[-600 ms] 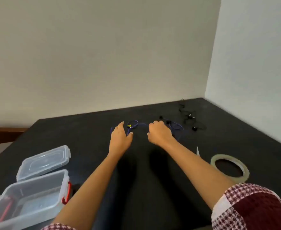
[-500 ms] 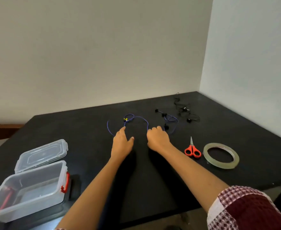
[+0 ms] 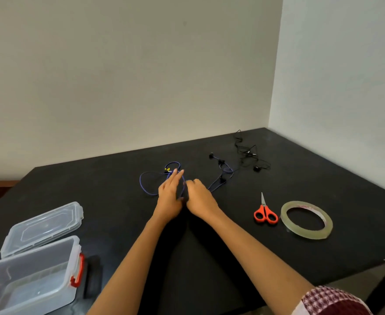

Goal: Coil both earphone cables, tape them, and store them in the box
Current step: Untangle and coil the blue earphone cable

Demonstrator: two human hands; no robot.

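A blue earphone cable (image 3: 142, 187) lies spread in loops across the middle of the black table (image 3: 323, 178). My left hand (image 3: 170, 196) rests flat on it with fingers stretched out. Close beside it, my right hand (image 3: 199, 198) has its fingers curled and pinched on the blue cable. A black earphone cable (image 3: 247, 153) lies tangled farther back on the right. At the lower left stands the clear plastic box (image 3: 39, 278) with red latches, open, and its lid (image 3: 43, 226) lies behind it. A tape roll (image 3: 306, 220) sits on the right.
Orange-handled scissors (image 3: 265, 213) lie between my right arm and the tape roll. White walls meet at the table's far right corner. The table's front edge runs close below the tape roll on the right.
My hands have drawn together at the middle of the blue cable. The left hand's fingers have stretched forward over a loop. The view has tilted down and back.
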